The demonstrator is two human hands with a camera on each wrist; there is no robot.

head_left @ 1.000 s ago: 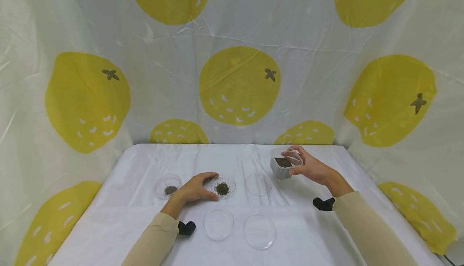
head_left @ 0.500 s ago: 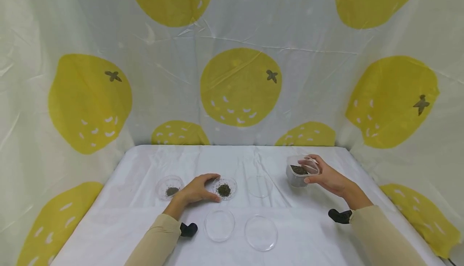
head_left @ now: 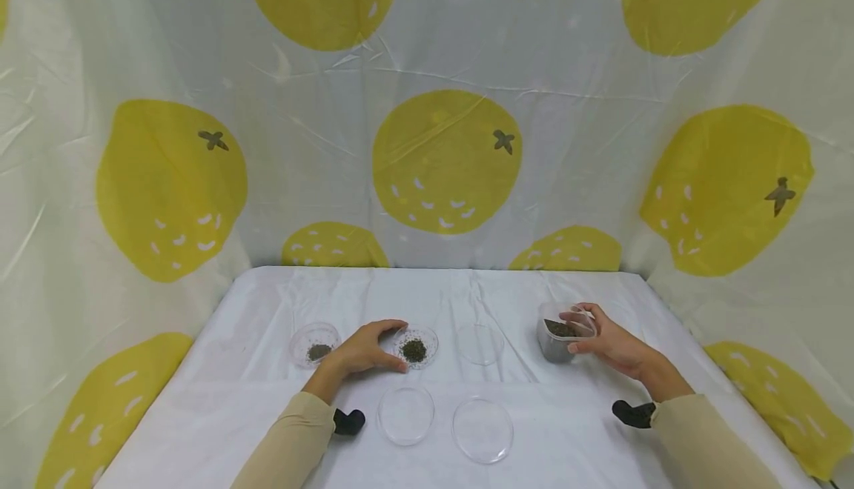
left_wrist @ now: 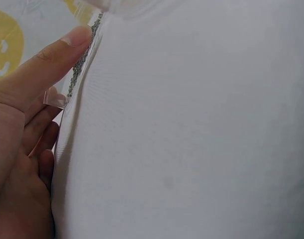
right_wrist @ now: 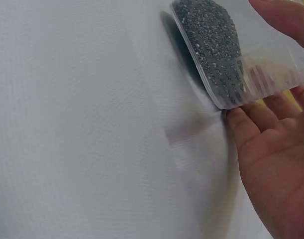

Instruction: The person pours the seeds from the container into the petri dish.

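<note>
My left hand (head_left: 363, 348) curves round the left side of a transparent petri dish (head_left: 434, 337), thumb and fingertips at its rim. A small heap of dark green granules (head_left: 414, 350) lies in that dish. In the left wrist view the thumb (left_wrist: 52, 57) presses on the dish's edge. At the right, my right hand (head_left: 617, 344) grips a transparent plastic container (head_left: 555, 353), thumb on the near side and fingers on the far side. Dark granules (right_wrist: 211, 45) fill the container's lower part, sloping to one side. It stands low, close over the white cloth.
Another petri dish (head_left: 296, 339) with grey-green granules sits left of my left hand. A transparent dish (head_left: 480, 344) lies between my hands. Two transparent round dishes or lids, one on the left (head_left: 406, 416) and one on the right (head_left: 482, 430), lie nearer. A lemon-print curtain (head_left: 447, 163) hangs behind.
My right hand has carried the container rightward and down toward the cloth. My left hand stays at the same petri dish.
</note>
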